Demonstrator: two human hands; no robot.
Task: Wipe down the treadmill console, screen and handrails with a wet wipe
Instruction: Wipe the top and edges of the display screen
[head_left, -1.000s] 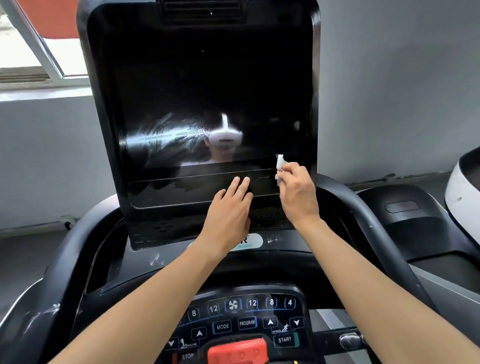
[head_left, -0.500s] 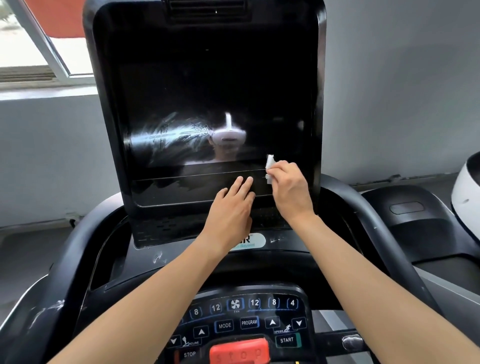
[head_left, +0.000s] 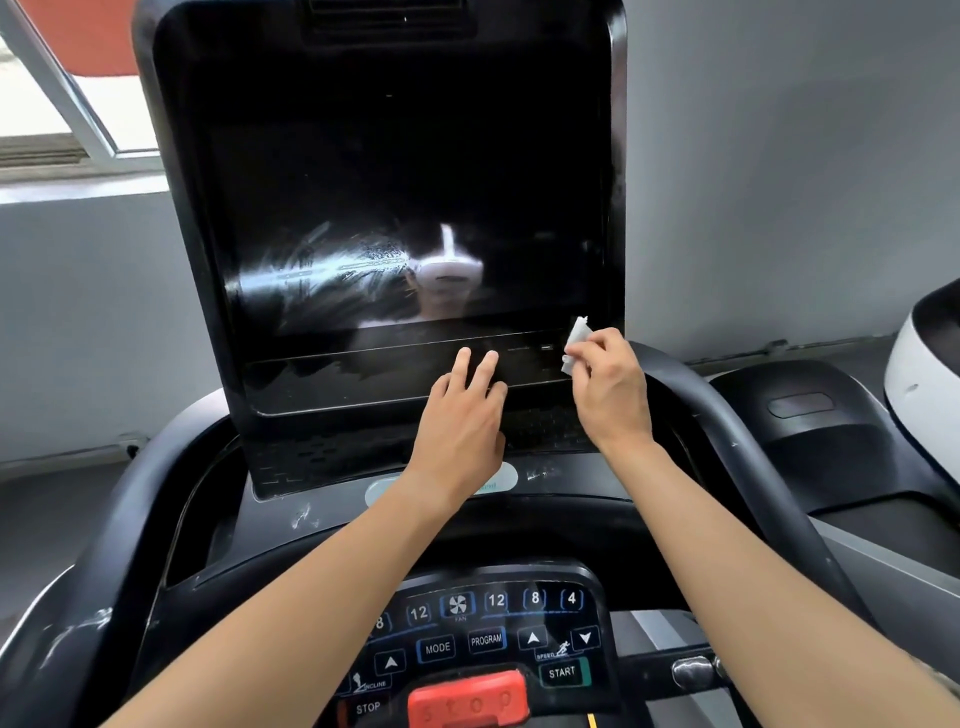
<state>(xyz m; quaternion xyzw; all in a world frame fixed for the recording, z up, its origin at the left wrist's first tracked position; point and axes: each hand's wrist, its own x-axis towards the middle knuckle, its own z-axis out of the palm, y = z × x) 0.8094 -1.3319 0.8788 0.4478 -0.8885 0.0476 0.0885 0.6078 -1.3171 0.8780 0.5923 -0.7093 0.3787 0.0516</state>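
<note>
The treadmill's tall black screen (head_left: 395, 182) stands ahead, with wet streaks across its lower left. My right hand (head_left: 610, 387) pinches a small white wet wipe (head_left: 575, 338) against the glossy strip at the screen's lower right corner. My left hand (head_left: 462, 421) lies flat with straight fingers on that strip, just left of the right hand. The button console (head_left: 498, 644) with a red stop key sits below my forearms. Black handrails curve down at the left (head_left: 119, 525) and right (head_left: 737, 447).
A second treadmill's black hood (head_left: 831, 431) and a white machine (head_left: 924, 374) stand to the right. A grey wall is behind, with a window (head_left: 57, 109) at the upper left. A metal knob (head_left: 693, 670) sits right of the console.
My right hand slid the wipe left along the lower strip, then back right to the corner. My left hand stayed pressed in the same place.
</note>
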